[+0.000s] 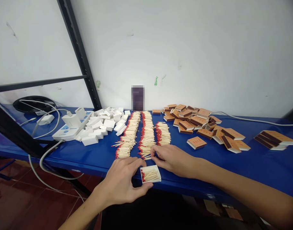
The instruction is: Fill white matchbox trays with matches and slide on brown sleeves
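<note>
On the blue counter (261,166), the middle match row (146,132) runs to near the front edge; a brush from the right hand (171,158) could scatter it. Whether that hand's fingers pinch a match, I cannot tell. The left hand (121,180) has fingers clamped on a white tray (151,168) at that edge; squeezing could buckle it, tilting could spill its matches (150,175).

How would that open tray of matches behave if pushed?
The thin-walled tray looks light and would probably bend if squeezed; boxy, it would likely slide, not roll. Its matches lie under no cover, so might spill if the left hand tilted it.
</note>
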The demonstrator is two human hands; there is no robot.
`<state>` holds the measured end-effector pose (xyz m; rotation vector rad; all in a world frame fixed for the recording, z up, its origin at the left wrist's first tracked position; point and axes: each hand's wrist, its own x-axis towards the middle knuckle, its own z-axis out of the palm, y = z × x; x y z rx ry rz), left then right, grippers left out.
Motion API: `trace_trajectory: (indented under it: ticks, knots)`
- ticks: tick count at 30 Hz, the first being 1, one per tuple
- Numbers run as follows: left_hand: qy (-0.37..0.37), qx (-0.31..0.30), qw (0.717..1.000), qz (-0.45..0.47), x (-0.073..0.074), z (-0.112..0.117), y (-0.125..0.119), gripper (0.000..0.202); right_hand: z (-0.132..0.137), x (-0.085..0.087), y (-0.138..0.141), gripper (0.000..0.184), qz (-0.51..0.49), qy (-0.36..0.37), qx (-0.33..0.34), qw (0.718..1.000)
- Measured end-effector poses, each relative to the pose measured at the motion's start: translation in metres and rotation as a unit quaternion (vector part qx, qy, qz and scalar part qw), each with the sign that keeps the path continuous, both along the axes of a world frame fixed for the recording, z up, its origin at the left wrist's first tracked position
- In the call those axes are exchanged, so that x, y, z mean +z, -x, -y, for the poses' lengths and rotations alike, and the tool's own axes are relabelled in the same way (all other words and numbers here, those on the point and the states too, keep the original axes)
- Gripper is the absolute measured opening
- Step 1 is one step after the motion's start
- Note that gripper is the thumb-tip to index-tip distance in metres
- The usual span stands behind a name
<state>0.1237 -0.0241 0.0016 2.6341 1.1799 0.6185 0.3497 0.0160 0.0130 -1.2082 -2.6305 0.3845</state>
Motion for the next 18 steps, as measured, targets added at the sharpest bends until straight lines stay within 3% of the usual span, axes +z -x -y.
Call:
trace_trajectory:
  ticks: [13,18]
  knots:
    - [0.002,0.001,1.000,0.002,0.001,-0.001,-0.001,0.027,0.004,0.003,-0.005,0.008,-0.003,0.008,0.007,1.000]
    - [0.002,0.016,1.000,0.009,0.001,-0.002,-0.002,0.027,0.008,0.014,-0.006,0.006,-0.058,0.033,0.024,0.998]
